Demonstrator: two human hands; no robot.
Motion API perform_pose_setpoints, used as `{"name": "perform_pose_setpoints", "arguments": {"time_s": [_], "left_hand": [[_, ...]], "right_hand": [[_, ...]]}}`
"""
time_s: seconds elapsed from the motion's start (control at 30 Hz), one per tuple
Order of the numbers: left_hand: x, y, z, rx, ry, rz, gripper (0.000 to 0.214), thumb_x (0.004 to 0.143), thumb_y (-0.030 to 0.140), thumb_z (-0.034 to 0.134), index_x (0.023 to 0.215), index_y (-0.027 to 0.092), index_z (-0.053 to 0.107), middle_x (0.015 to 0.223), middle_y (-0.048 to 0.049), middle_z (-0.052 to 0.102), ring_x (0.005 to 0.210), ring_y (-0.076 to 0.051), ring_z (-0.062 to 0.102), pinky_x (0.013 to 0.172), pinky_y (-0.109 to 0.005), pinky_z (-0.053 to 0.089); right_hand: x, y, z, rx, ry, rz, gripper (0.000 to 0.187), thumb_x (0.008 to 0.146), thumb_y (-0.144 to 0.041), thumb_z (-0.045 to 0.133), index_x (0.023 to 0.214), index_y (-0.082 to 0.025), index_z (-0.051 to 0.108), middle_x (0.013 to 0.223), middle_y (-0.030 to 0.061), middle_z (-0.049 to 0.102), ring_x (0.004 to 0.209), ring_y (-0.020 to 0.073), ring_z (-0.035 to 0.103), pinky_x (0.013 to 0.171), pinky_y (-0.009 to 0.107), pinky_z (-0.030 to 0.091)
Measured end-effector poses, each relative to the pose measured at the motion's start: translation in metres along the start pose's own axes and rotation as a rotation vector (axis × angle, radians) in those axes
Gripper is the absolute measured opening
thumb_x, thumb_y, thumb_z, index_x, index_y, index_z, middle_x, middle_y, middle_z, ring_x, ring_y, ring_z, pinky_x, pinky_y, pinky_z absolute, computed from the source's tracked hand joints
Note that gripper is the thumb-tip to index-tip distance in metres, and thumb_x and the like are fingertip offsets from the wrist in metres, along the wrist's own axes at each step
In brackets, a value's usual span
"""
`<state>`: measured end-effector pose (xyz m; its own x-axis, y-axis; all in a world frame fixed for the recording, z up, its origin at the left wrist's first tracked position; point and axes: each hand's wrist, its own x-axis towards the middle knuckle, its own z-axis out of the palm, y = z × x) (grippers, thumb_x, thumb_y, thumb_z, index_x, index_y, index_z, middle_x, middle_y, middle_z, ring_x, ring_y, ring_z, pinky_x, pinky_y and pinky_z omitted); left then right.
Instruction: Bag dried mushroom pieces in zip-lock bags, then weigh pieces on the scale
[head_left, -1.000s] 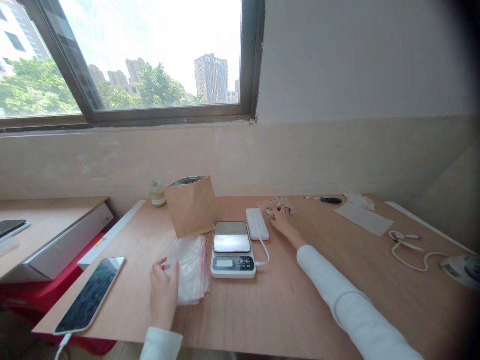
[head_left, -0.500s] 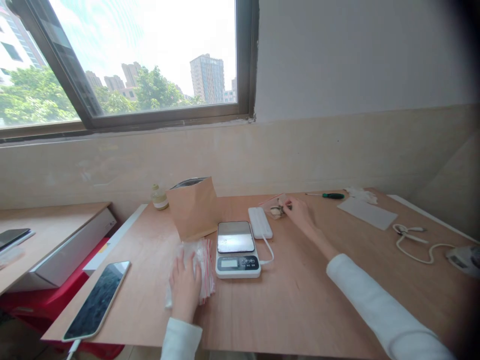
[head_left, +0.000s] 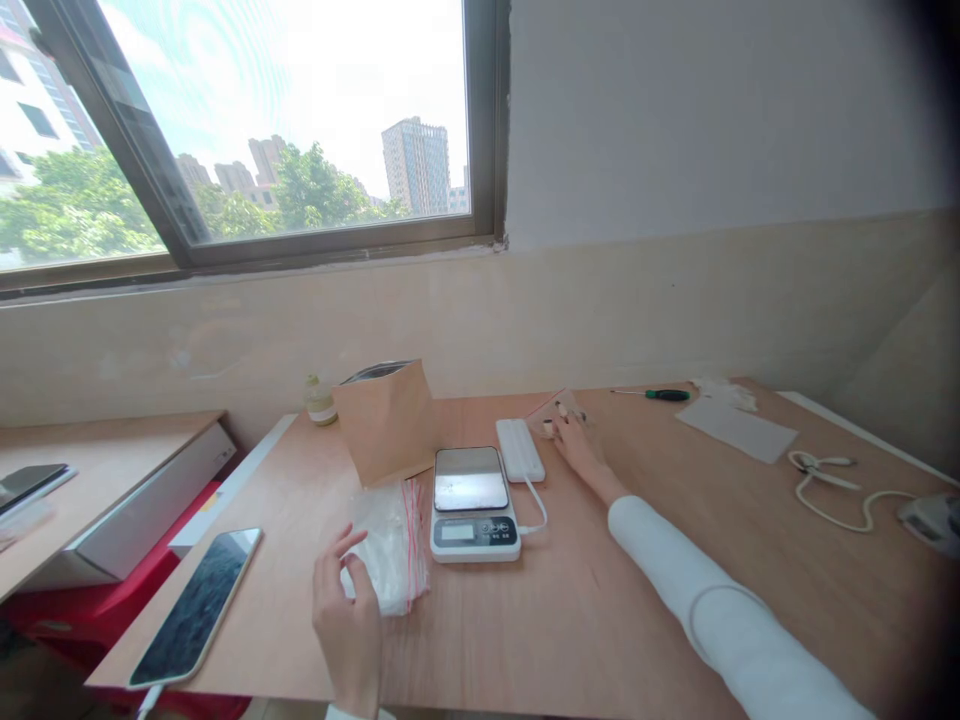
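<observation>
My left hand [head_left: 347,610] hovers by the left edge of a stack of clear zip bags [head_left: 388,550] with red seal strips, its fingers apart and holding nothing. At the back of the table my right hand [head_left: 576,445] rests over a small clear zip bag [head_left: 561,403] with pale and dark pieces inside, fingers spread on it. The pieces are too small to name and partly covered by the fingers. Between the hands stands a white digital kitchen scale [head_left: 472,505] with a bare metal plate. Behind the stack a brown kraft pouch [head_left: 390,420] stands upright with its top open.
A white power bank [head_left: 519,450] is cabled to the scale. A phone [head_left: 196,610] lies at the left and a small bottle [head_left: 320,402] at the back. To the right are a green-handled screwdriver [head_left: 666,395], a white sheet [head_left: 736,428] and a white cable [head_left: 829,490].
My left hand has lifted off the stack of zip bags and drawn back to the left. My right hand has shifted left and toward me, now flatter over the small bag.
</observation>
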<state>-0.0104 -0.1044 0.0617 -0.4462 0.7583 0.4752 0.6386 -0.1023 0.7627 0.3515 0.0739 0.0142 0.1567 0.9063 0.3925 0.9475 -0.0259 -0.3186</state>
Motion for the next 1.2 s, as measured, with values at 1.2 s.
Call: {"name": "perform_pose_setpoints", "arguments": {"time_s": [1.2], "left_hand": [[-0.077, 0.102, 0.022, -0.474, -0.585, 0.004, 0.015, 0.088, 0.035, 0.052, 0.093, 0.02, 0.054, 0.083, -0.004, 0.056, 0.071, -0.015, 0.054, 0.064, -0.026, 0.044]], "right_hand": [[-0.197, -0.172, -0.125, 1.339, -0.13, 0.35, 0.032, 0.082, -0.05, 0.061, 0.091, -0.018, 0.063, 0.088, 0.0088, 0.069, 0.082, 0.0229, 0.066, 0.074, 0.034, 0.054]]}}
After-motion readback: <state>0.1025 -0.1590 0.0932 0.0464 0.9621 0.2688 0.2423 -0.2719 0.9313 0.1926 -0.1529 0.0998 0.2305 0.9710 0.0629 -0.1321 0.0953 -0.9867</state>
